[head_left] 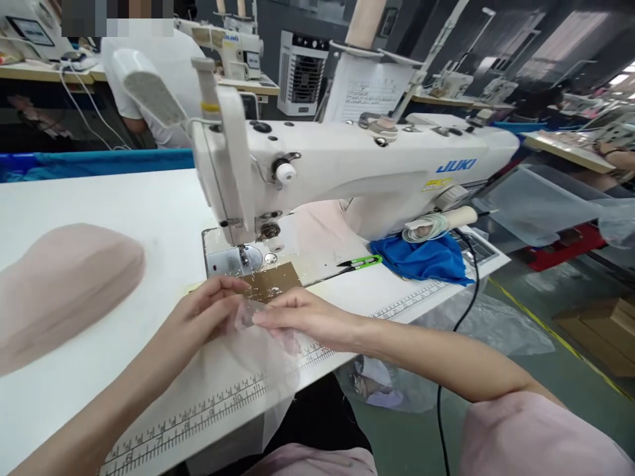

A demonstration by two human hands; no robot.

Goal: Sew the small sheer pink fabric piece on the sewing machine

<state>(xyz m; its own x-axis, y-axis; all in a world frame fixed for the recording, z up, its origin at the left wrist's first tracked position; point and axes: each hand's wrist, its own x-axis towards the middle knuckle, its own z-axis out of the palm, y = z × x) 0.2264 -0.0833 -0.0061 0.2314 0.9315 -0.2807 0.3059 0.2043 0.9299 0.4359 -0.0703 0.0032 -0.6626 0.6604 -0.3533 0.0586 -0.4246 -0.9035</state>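
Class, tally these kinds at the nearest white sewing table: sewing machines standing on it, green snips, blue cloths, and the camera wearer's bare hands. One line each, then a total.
Sewing machines: 1
Green snips: 1
Blue cloths: 1
Bare hands: 2 (left hand; right hand, pinching see-through material)
Total: 5

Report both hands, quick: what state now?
Left hand: touching the see-through sheet; whether it grips cannot be told.
Right hand: closed, pinching the see-through sheet.
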